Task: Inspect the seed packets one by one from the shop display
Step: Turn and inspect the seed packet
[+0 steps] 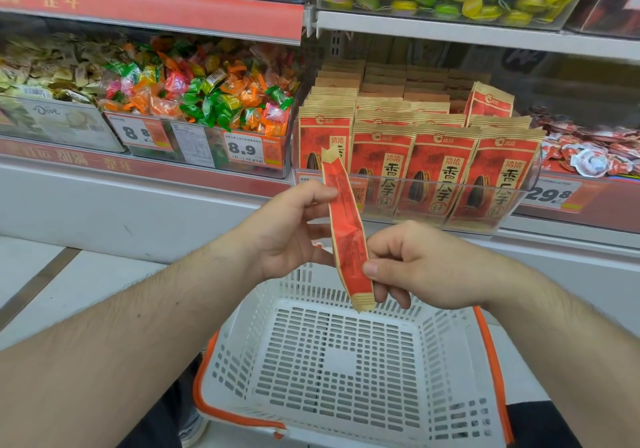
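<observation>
Both hands, left (287, 229) and right (412, 264), pinch one sunflower-seed packet (347, 236) edge-on above a white basket (346, 361); full display rows (415, 156) apparently await inspection.

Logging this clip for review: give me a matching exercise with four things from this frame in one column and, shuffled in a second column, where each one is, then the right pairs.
Things:
1. held seed packet
2. white basket
3. wrapped candies
4. seed packets on display

Places:
A. heaped in a shelf bin to the left of the packet display
B. pinched between left hand and right hand
C. standing in rows in a clear-fronted tray on the shelf
D. below both hands, nothing in it

Pairs: 1-B, 2-D, 3-A, 4-C
</observation>
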